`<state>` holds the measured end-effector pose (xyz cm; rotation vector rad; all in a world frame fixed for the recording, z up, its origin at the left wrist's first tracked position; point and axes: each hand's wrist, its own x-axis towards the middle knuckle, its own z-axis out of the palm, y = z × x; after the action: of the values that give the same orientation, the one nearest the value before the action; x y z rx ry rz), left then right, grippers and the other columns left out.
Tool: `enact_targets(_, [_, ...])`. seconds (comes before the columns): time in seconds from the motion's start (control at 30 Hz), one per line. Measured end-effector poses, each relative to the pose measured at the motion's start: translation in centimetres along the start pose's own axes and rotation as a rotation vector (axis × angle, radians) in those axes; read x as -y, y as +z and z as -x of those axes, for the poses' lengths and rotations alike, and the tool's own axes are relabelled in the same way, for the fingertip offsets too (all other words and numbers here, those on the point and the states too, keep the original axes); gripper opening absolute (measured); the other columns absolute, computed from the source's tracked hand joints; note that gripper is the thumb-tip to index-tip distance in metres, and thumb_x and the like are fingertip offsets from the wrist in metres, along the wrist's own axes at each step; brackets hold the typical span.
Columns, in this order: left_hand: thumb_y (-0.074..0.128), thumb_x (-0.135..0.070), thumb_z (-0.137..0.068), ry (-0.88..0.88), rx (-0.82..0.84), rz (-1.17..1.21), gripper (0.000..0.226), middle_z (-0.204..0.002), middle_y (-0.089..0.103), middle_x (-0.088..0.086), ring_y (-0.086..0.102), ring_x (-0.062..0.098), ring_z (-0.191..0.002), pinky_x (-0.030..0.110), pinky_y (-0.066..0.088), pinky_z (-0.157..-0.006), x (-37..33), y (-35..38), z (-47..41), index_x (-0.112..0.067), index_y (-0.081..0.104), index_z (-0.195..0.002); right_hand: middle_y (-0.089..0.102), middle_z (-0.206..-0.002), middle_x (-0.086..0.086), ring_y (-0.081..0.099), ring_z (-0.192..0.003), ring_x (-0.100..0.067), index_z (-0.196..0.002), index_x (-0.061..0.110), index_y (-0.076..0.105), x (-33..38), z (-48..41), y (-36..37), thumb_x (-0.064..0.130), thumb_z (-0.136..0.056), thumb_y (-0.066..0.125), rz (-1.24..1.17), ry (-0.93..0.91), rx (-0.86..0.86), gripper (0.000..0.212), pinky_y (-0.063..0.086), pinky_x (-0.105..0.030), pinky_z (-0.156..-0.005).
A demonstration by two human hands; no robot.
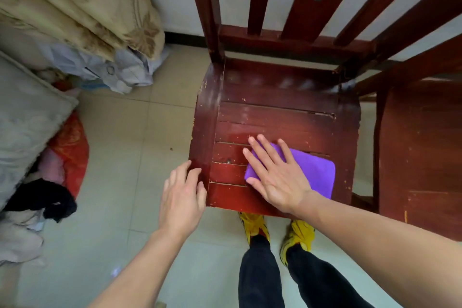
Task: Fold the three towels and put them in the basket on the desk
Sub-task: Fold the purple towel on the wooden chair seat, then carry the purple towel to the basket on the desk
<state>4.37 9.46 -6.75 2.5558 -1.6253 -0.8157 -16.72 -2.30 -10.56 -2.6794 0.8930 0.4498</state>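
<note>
Right hand: flat, fingers spread, pressing the folded purple towel on the chair seat.
Left hand: open, holding nothing, at the seat's front-left edge.

Purple towel, folded into a compact rectangle with rounded corners, lying flat on the front right part of a dark red wooden chair seat. Soft, plain, unpatterned fabric. Left portion covered by a flat open right hand; right portion exposed.
</note>
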Motion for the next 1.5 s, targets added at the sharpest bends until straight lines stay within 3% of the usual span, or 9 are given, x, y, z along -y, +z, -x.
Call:
enact_targets(0.47, [0.054,-0.013,-0.084,0.108,-0.06,-0.019,0.025,-0.123,0.06,0.013,0.056,0.033,-0.112,0.042,0.049,-0.088,-4.3,-0.5,-1.5,-0.009,0.068,-0.104,0.024,-0.159,-0.009,0.021,-0.147,-0.026,-0.15,0.014,0.03,-1.9,2.7,-1.1,0.047,-0.099,0.027,-0.085,0.097,-0.052,0.06,0.018,-0.052,-0.114])
enact_targets(0.63, [0.058,-0.013,-0.079,0.379,0.013,-0.078,0.02,-0.105,0.065,0.014,0.062,0.034,-0.094,0.041,0.051,-0.073,-10.1,1.5,-3.4,-0.009,0.073,-0.091,0.026,-0.158,-0.01,0.023,-0.147,-0.026,-0.15,0.014,0.028,-5.3,8.0,0.6,0.043,-0.101,0.021,-0.115,0.301,-0.024,0.058,0.022,-0.051,-0.114])
enact_targets(0.8, [0.068,-0.015,-0.082,0.359,0.038,-0.088,0.006,-0.094,0.057,0.01,0.057,0.033,-0.082,0.042,0.051,-0.068,-10.8,3.0,-5.2,-0.01,0.069,-0.086,0.025,-0.159,-0.009,0.02,-0.148,-0.025,-0.151,0.015,0.023,-6.3,8.2,3.0,0.045,-0.099,0.023,-0.156,0.328,-0.004,0.06,0.02,-0.051,-0.114])
enact_targets(0.9, [0.072,-0.019,-0.079,0.38,0.064,-0.164,0.022,-0.115,0.055,0.012,0.054,0.035,-0.104,0.043,0.048,-0.081,-11.2,2.2,-6.1,-0.011,0.064,-0.098,0.023,-0.16,-0.007,0.017,-0.148,-0.024,-0.152,0.018,0.023,-6.6,8.1,3.2,0.047,-0.099,0.025,-0.2,0.315,-0.023,0.06,0.019,-0.051,-0.115])
enact_targets(1.0, [0.072,-0.022,-0.077,0.403,0.166,-0.24,0.073,-0.156,0.025,0.012,0.024,0.03,-0.143,0.042,0.033,-0.107,-12.5,0.8,-7.2,-0.018,0.039,-0.142,0.025,-0.16,-0.003,0.015,-0.149,-0.021,-0.153,0.02,0.022,-7.1,8.5,2.2,0.056,-0.098,0.026,-0.281,0.343,-0.039,0.066,0.02,-0.048,-0.117])
enact_targets(1.1, [0.066,-0.021,-0.075,0.455,0.348,-0.378,0.09,-0.152,0.032,0.005,0.023,0.025,-0.144,0.039,0.026,-0.111,-14.3,0.2,-8.8,-0.023,0.018,-0.151,0.047,-0.145,-0.003,0.037,-0.137,-0.023,-0.148,0.017,0.034,-8.0,8.6,0.4,0.067,-0.089,0.037,-0.298,0.356,-0.033,0.077,0.028,-0.043,-0.112])
enact_targets(1.27, [0.068,-0.027,-0.069,0.505,0.47,-0.521,0.055,-0.115,0.048,0.006,0.046,0.029,-0.111,0.038,0.039,-0.086,-16.1,-0.4,-8.0,-0.02,0.051,-0.121,0.052,-0.115,-0.002,0.046,-0.11,-0.024,-0.122,0.021,0.054,-8.4,8.5,-2.1,0.063,-0.072,0.067,-0.399,0.396,0.159,0.067,0.04,-0.037,-0.088])
enact_targets(1.4, [0.071,-0.047,-0.067,0.545,0.534,-0.466,0.054,-0.113,0.054,0.003,0.049,0.027,-0.109,0.038,0.039,-0.086,-17.3,-1.4,-4.2,-0.021,0.05,-0.108,0.052,-0.108,0.001,0.052,-0.101,-0.024,-0.106,0.021,0.054,-6.9,12.0,-4.3,0.041,-0.074,0.07,-0.513,0.418,0.066,0.042,0.038,-0.034,-0.071])
enact_targets(1.5, [0.067,-0.039,-0.07,0.591,0.529,-0.37,0.04,-0.1,0.065,0.008,0.06,0.035,-0.096,0.038,0.043,-0.074,-18.7,-2.8,-0.9,-0.021,0.041,-0.096,0.062,-0.099,0.004,0.06,-0.091,-0.027,-0.101,0.024,0.05,-5.6,16.7,-6.2,0.037,-0.076,0.067,-0.541,0.491,0.015,0.032,0.044,-0.035,-0.069])
